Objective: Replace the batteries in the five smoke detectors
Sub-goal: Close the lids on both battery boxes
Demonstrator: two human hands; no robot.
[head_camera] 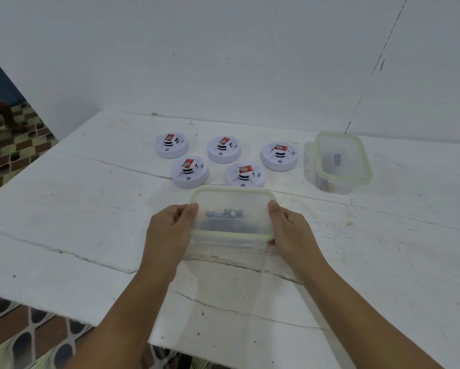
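Observation:
Several white round smoke detectors lie on the white table (pixel 90 209), each with a red battery on top; the nearest one (pixel 245 174) sits just behind a clear plastic container (pixel 231 198) with a green rim. Dark batteries (pixel 224 213) show through its lid. My left hand (pixel 170 230) grips the container's left side, thumb on the rim. On its right side my right hand (pixel 287 230) grips it the same way. The other detectors include a back-left one (pixel 171 145) and a right one (pixel 280 156).
A second clear container (pixel 356 171) with a green rim stands at the right, with a small battery inside. The white wall rises behind the table. The table's front-left edge drops off to a patterned floor (pixel 24 328).

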